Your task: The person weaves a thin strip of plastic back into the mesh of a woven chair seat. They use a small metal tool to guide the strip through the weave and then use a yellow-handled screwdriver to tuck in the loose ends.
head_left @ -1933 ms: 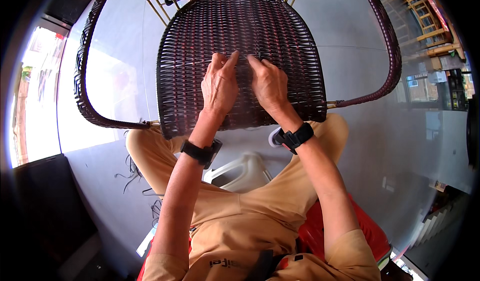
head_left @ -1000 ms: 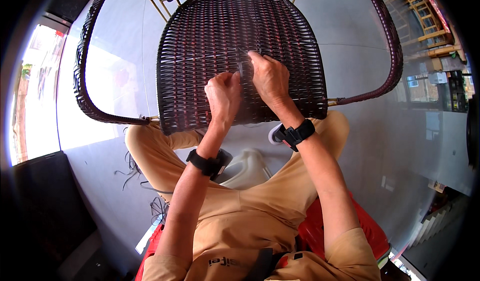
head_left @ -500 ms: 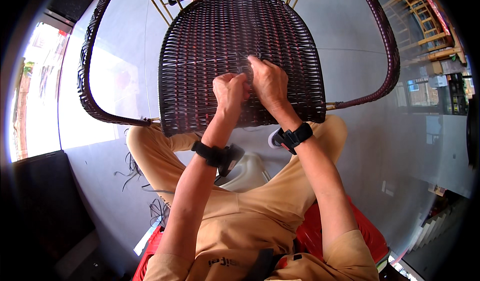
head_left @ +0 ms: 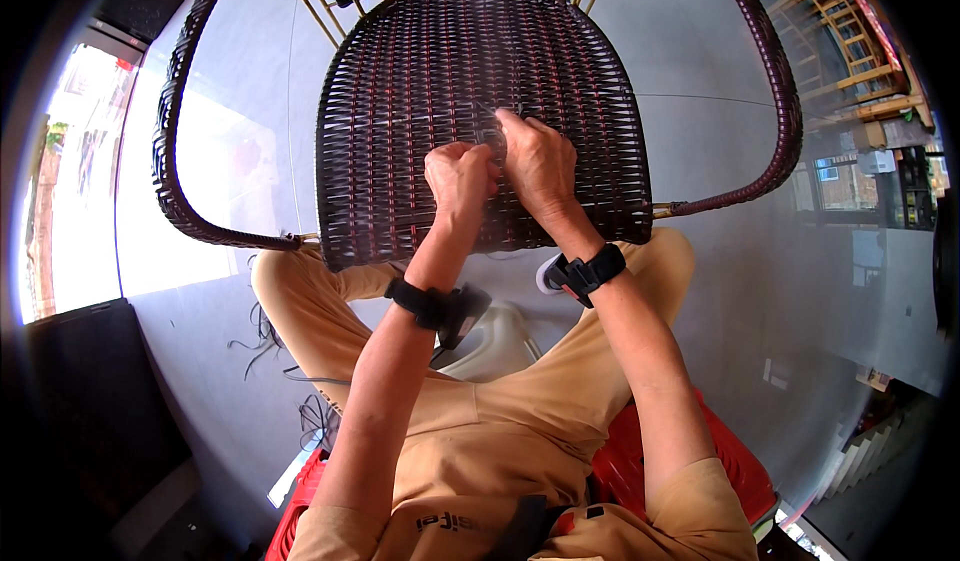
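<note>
A dark brown wicker chair (head_left: 420, 91) with reddish strands fills the upper middle, its woven seat turned toward me. My left hand (head_left: 461, 176) is closed in a fist-like pinch above the lower middle of the seat. Beside it, slightly farther up, my right hand (head_left: 538, 161) is closed too, thumb and forefinger pressed together. Something thin and dark shows between the two hands, too small to make out. The fingertips are partly hidden by my hands. Each wrist wears a black strap.
Curved woven armrests (head_left: 172, 141) stand out on both sides of the seat. Black strips (head_left: 318, 416) lie loose on the grey floor at my left. A red seat (head_left: 705, 461) is under me. Bamboo-coloured frames (head_left: 860, 51) stand at the far right.
Hardly anything differs. Both hands stay over the same part of the seat, with only a slight shift at the fingers and the thin thing between them.
</note>
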{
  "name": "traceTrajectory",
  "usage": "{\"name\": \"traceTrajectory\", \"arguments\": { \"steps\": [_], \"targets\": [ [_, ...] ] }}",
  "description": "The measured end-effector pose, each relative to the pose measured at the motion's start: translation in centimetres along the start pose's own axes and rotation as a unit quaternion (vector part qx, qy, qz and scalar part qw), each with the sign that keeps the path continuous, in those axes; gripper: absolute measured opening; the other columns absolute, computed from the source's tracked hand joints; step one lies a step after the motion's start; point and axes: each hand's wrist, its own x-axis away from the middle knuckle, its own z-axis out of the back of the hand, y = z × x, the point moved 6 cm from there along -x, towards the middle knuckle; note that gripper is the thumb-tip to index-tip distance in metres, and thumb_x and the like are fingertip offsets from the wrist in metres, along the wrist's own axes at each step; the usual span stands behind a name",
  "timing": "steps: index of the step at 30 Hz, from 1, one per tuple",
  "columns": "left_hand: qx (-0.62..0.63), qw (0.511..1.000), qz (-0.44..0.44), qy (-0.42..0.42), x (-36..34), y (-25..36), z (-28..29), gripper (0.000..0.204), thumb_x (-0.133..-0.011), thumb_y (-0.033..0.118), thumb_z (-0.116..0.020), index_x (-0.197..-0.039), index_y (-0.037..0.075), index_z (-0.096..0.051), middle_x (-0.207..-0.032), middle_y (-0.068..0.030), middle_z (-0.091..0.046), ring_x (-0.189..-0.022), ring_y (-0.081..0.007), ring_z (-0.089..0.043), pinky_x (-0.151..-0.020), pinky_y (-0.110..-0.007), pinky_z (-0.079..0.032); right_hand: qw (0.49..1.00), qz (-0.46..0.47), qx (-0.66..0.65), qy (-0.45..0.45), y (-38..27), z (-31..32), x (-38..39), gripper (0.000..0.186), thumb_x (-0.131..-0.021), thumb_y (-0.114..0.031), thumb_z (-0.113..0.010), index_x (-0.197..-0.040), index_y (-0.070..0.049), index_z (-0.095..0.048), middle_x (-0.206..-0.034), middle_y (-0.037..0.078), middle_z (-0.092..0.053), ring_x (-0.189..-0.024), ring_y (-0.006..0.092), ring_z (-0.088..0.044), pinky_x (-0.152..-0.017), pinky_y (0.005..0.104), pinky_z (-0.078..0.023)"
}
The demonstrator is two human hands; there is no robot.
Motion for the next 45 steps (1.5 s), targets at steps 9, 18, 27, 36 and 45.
{"name": "traceTrajectory", "arguments": {
  "steps": [9,18,27,36,45],
  "targets": [
    [-0.015,0.999,0.003,0.038,-0.6,0.3,-0.1,0.012,-0.078,0.007,-0.061,-0.071,-0.001,-0.064,-0.056,-0.0045,-0.057,-0.038,-0.0101,-0.045,-0.036,-0.022,-0.034,1.000,-0.001,0.002,-0.005,0.1,-0.1,0.0,0.025,-0.084,-0.009,-0.054,-0.106,-0.008,-0.066,-0.076,0.013,-0.063,-0.070,0.0337,-0.063,-0.060,0.0441,-0.050],
    [-0.027,0.998,-0.001,0.056,-1.3,1.1,0.0,0.012,-0.077,0.007,-0.062,-0.069,-0.002,-0.063,-0.056,-0.0041,-0.057,-0.038,-0.0108,-0.046,-0.036,-0.023,-0.035,0.999,0.000,0.014,-0.032,-0.5,0.5,-0.4,0.021,-0.084,-0.008,-0.056,-0.101,-0.008,-0.067,-0.079,0.016,-0.065,-0.072,0.0343,-0.064,-0.062,0.0430,-0.051],
    [-0.003,0.999,0.013,0.046,-1.0,1.0,0.2,0.012,-0.076,0.007,-0.062,-0.067,0.000,-0.062,-0.054,-0.0036,-0.055,-0.037,-0.0110,-0.045,-0.035,-0.022,-0.035,0.993,-0.003,0.068,-0.094,-0.9,2.1,-3.5,0.017,-0.086,-0.011,-0.057,-0.097,-0.007,-0.070,-0.080,0.018,-0.067,-0.075,0.0346,-0.066,-0.066,0.0429,-0.053],
    [0.001,0.999,0.007,0.034,-1.0,0.7,0.1,0.012,-0.077,0.008,-0.061,-0.069,0.000,-0.063,-0.054,-0.0031,-0.055,-0.037,-0.0100,-0.045,-0.035,-0.022,-0.034,0.979,0.036,0.103,-0.175,-0.8,1.4,-5.4,0.016,-0.083,-0.007,-0.058,-0.092,-0.007,-0.071,-0.078,0.020,-0.066,-0.072,0.0363,-0.066,-0.065,0.0431,-0.054],
    [0.012,1.000,0.000,0.027,-1.0,0.6,0.0,0.014,-0.078,0.009,-0.061,-0.068,0.000,-0.063,-0.053,-0.0037,-0.055,-0.036,-0.0102,-0.046,-0.035,-0.022,-0.034,0.967,0.041,0.139,-0.212,-1.6,1.2,-6.0,0.015,-0.081,-0.005,-0.058,-0.090,-0.005,-0.071,-0.077,0.020,-0.066,-0.072,0.0362,-0.066,-0.064,0.0427,-0.054]
  ]
}}
